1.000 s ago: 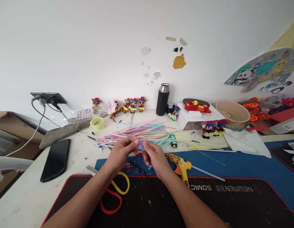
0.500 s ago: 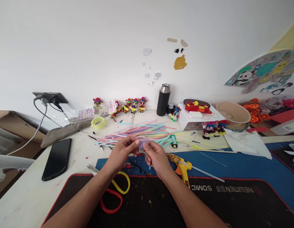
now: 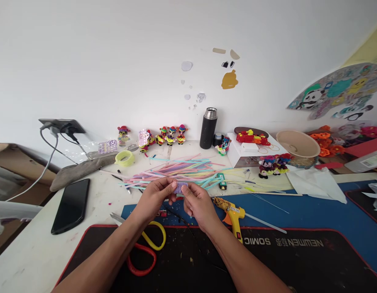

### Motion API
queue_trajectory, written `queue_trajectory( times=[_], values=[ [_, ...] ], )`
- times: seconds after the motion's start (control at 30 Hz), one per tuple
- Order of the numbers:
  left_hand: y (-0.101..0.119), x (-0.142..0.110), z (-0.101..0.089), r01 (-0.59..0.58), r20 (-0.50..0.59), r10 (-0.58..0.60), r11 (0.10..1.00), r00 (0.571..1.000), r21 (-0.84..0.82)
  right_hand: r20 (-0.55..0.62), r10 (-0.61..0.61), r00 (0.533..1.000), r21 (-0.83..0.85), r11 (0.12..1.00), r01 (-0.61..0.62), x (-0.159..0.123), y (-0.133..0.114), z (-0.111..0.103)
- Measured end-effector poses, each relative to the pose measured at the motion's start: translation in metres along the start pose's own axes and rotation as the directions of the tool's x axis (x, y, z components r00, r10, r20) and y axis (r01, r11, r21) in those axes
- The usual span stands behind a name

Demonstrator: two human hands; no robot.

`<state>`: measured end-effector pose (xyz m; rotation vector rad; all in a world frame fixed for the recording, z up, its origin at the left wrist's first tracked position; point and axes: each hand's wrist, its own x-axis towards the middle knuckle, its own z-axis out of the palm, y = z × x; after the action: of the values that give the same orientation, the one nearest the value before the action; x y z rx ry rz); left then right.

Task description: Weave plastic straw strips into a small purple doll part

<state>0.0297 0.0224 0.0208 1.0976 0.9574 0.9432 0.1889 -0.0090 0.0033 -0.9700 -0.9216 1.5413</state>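
Between the fingertips of both hands is a small, fuzzy purple pipe cleaner piece (image 3: 181, 187). My left hand (image 3: 159, 197) pinches its left end with thumb and fingers. On the other end, my right hand (image 3: 200, 203) closes its thumb and curled fingers; the undersides of the fingers are hidden. Just behind the hands lies a pile of pastel pipe cleaners (image 3: 179, 169). Scissors (image 3: 157, 236) with one yellow and one red handle lie partly under my left forearm. A yellow hot glue gun (image 3: 235, 217), a clear stick in its back, rests right of my right hand.
Several small pipe-cleaner figures (image 3: 171, 136) stand along the wall. A black thermos (image 3: 208, 128) is upright beside a white box (image 3: 249, 152). A phone (image 3: 70, 206) lies at left, near a yellow tape roll (image 3: 125, 158). A black mat (image 3: 267, 260) covers the front.
The purple piece is turned a little and shows more of its face between the fingers. A teal bit seen below my right hand is no longer visible. The view has shifted slightly.
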Motion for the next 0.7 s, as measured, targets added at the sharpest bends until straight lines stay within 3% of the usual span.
queue_trajectory(
  times=[0.2, 0.4, 0.57, 0.7],
  values=[
    [0.002, 0.001, 0.001, 0.031, -0.005, -0.032, 0.999, 0.999, -0.044, 0.011, 0.008, 1.000, 0.031, 0.999, -0.008, -0.001, 0.001, 0.002],
    [-0.001, 0.002, 0.006, -0.031, -0.032, 0.032, 0.998, 0.999, 0.052, -0.031, 0.055, 0.998, 0.041, 0.998, -0.054, 0.003, 0.002, 0.000],
    [0.006, 0.000, 0.005, -0.097, 0.069, 0.092, 0.993, 0.993, 0.062, -0.064, 0.033, 0.997, -0.030, 0.999, -0.035, 0.003, -0.003, -0.004],
    [0.013, -0.001, 0.005, -0.098, 0.022, 0.095, 0.984, 0.995, 0.148, -0.052, 0.040, 0.998, -0.064, 0.997, -0.043, 0.003, -0.003, -0.004]
  ],
)
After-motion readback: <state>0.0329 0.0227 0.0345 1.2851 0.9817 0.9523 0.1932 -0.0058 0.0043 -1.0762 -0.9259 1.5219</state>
